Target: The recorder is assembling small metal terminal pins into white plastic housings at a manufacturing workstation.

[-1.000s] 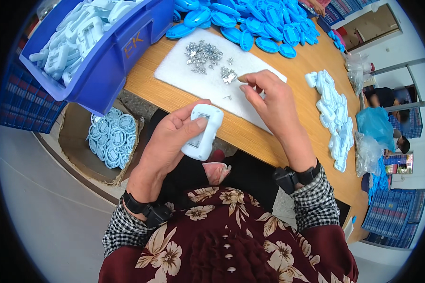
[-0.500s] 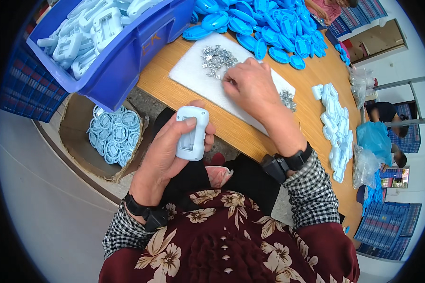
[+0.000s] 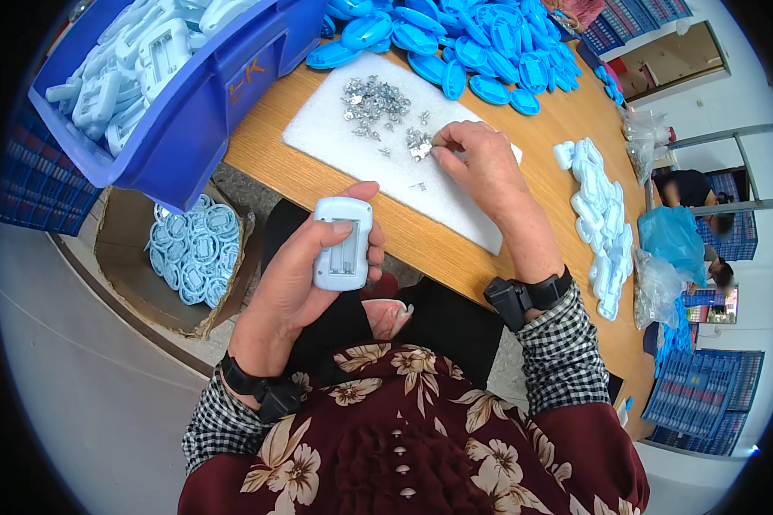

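The left grip (image 3: 296, 266) is wrapped around a pale blue casing (image 3: 342, 253), its thumb laid across the top of the recessed oblong compartment that faces upward. The casing is smooth and round-cornered. The right grip (image 3: 487, 167) has thumb and forefinger nearly together at a small cluster of metal parts (image 3: 417, 144); whether they pinch one, I cannot tell. Beneath it lies a white pad (image 3: 326, 129).

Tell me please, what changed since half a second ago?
The right hand has moved rightward over the white mat, uncovering the small cluster of metal parts; now it is at the cluster's right edge. Whether it grips a piece is unclear. The left hand still holds the light-blue casing.
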A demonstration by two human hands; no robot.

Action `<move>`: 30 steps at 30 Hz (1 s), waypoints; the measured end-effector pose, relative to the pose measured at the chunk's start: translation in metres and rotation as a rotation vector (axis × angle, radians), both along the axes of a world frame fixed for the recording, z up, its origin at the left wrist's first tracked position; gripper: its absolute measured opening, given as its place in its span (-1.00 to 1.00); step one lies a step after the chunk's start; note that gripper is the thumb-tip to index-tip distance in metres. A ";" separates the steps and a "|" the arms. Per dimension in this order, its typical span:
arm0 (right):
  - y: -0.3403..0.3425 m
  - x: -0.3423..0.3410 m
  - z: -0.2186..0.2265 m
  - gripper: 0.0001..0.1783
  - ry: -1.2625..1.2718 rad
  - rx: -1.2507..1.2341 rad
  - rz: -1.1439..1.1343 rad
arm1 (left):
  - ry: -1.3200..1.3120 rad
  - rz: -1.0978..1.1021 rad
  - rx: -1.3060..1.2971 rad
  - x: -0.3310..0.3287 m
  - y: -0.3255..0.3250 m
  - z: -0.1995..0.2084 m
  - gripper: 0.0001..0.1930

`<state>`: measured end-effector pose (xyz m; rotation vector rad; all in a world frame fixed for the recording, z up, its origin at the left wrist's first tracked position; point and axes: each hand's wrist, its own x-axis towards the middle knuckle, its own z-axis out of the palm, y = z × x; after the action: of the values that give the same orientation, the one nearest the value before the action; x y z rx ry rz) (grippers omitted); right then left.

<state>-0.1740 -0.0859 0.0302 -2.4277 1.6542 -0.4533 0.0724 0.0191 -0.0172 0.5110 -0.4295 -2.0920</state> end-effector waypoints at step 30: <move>0.048 -0.049 0.016 -0.87 -0.036 -0.168 -0.125 | 0.056 -0.028 0.064 -0.023 -0.007 0.004 -0.37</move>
<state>-0.2231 -0.0375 0.0461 -2.4219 1.8277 -0.6762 0.0491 0.0118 -0.0134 0.4844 -0.3397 -2.1471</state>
